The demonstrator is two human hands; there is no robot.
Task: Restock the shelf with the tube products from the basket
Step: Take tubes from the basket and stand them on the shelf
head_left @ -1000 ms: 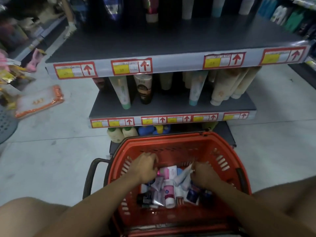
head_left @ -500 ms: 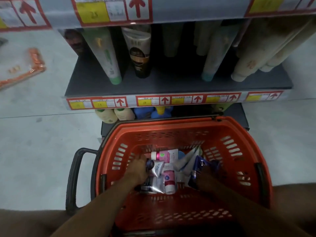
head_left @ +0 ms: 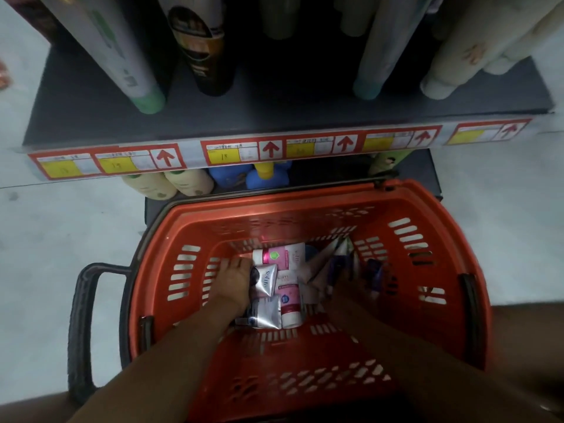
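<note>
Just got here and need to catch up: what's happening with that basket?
A person is crouched over an orange basket on the floor in front of a store shelf, both hands down among a pile of small tubes. The left hand rests against a silver tube; the right hand is in shadow among the tubes, so its grip is unclear. Nothing has been lifted out yet. The shelf above already holds tall tubes standing on their caps.

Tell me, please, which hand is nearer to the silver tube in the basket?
Left. The left hand lies against the silver tube, on its left; the right hand is off to its right, beyond the pink tubes.
</note>
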